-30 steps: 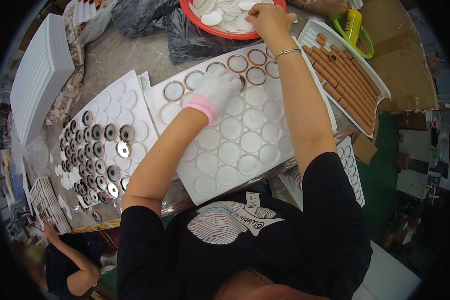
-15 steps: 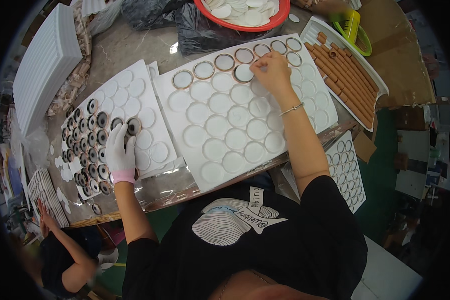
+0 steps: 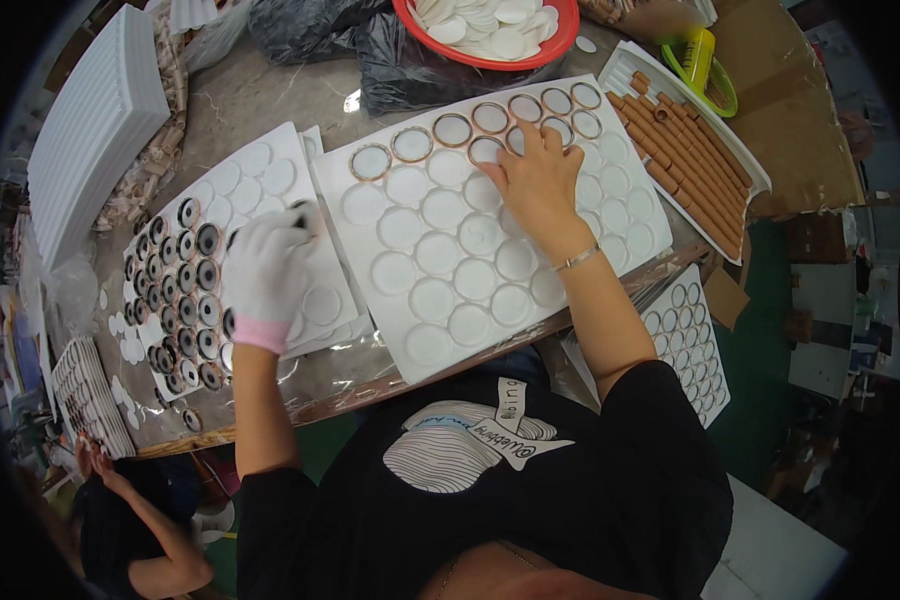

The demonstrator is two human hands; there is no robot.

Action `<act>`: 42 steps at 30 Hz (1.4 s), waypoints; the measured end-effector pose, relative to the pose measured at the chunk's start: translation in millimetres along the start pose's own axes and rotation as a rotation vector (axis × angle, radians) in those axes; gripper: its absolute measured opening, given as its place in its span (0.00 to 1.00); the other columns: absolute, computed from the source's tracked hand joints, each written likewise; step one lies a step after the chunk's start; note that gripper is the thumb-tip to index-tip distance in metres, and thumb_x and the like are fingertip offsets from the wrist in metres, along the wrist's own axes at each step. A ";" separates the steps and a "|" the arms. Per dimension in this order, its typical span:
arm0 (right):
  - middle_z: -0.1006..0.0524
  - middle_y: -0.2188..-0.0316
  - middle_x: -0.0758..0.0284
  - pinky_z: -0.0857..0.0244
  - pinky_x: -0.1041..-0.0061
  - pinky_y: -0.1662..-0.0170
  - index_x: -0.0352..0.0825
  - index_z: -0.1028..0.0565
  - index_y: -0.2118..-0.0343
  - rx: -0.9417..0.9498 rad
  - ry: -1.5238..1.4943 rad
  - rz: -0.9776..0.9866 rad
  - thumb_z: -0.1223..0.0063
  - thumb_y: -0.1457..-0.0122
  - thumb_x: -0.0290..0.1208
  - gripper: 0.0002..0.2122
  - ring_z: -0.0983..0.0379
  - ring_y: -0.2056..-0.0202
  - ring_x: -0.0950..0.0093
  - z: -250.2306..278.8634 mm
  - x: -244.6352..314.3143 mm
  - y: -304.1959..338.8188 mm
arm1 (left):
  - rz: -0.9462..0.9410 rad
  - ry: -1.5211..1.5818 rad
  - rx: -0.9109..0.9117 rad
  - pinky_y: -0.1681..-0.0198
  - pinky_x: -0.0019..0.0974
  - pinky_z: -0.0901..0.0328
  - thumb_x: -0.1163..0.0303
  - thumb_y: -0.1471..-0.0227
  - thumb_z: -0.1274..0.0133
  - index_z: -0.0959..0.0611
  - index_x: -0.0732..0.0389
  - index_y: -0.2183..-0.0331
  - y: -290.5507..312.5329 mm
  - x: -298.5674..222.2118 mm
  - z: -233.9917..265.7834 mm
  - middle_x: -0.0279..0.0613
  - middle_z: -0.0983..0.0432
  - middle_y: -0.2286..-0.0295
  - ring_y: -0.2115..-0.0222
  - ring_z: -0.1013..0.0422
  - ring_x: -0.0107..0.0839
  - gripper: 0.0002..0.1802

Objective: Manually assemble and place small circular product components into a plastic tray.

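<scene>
Since half a sec ago: the gloved left hand (image 3: 265,265) has swung right and away from the wearer, with a dark ring (image 3: 301,221) now up at its fingertips; the bare right hand (image 3: 544,180) has gone from a pinch at one ring to a looser spread
Left glove: fingers bunched, looks like they're pinching that dark ring, though it's pretty blurry
Right hand: fingers fanned out over the second-row rings, thumb beside the leftmost one (image 3: 485,151); can't tell if it's actually touching
Held ring's spot: above the right part of the left tray (image 3: 320,262), just short of the gap between trays
Key relation imo: the first ringless recess (image 3: 447,167) in that second row sits to the right of the held ring and a bit farther from the wearer. The right hand is nearer that recess, but the left hand has the ring
Right tray (image 3: 395,325): long axis climbs from lower left to upper right, ring rows running the same way; top row full of rings, second row only at its right part
Ring supply: dark-centred rings (image 3: 207,239) crowd the left tray, left of the glove
Farther out on the bench (image 3: 220,110): red basin (image 3: 570,30) of white discs (image 3: 508,42) past the right tray, brown tubes (image 3: 695,165) off to the right
</scene>
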State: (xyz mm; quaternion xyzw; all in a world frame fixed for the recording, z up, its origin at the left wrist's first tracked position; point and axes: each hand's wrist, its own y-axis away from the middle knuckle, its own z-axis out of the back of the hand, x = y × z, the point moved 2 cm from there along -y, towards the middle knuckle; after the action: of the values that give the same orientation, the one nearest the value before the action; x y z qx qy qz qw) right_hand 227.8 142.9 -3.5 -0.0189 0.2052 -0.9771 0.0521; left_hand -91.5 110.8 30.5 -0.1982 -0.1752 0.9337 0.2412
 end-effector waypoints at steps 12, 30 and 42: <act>0.24 0.62 0.72 0.43 0.57 0.56 0.44 0.17 0.74 -0.301 -0.161 -0.154 0.35 0.52 0.46 0.11 0.31 0.58 0.68 -12.6 -66.6 -123.5 | -0.227 -0.069 0.416 0.58 0.40 0.35 0.74 0.56 0.48 0.20 0.55 0.65 -102.1 -82.1 -110.6 0.32 0.25 0.67 0.58 0.30 0.34 0.12; 0.18 0.71 0.77 0.44 0.60 0.57 0.53 0.18 0.64 -0.024 0.014 -0.307 0.36 0.50 0.42 0.10 0.22 0.65 0.72 -34.7 -98.1 -175.0 | 0.002 0.026 0.130 0.52 0.46 0.36 0.69 0.55 0.43 0.19 0.56 0.61 -63.9 -25.0 -44.3 0.44 0.25 0.59 0.55 0.30 0.44 0.15; 0.25 0.67 0.66 0.42 0.58 0.61 0.42 0.19 0.71 -0.498 -0.103 -0.137 0.43 0.44 0.41 0.09 0.27 0.62 0.67 24.1 -70.5 -115.7 | 0.376 -0.200 -0.001 0.44 0.47 0.40 0.70 0.52 0.42 0.27 0.55 0.45 76.8 90.2 17.2 0.49 0.33 0.46 0.46 0.36 0.50 0.30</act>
State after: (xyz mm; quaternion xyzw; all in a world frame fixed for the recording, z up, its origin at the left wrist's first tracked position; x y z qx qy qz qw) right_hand 288.4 246.4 64.1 -0.0946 0.4347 -0.8955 -0.0101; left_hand -201.2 90.6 -13.0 -0.1336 -0.1586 0.9773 0.0440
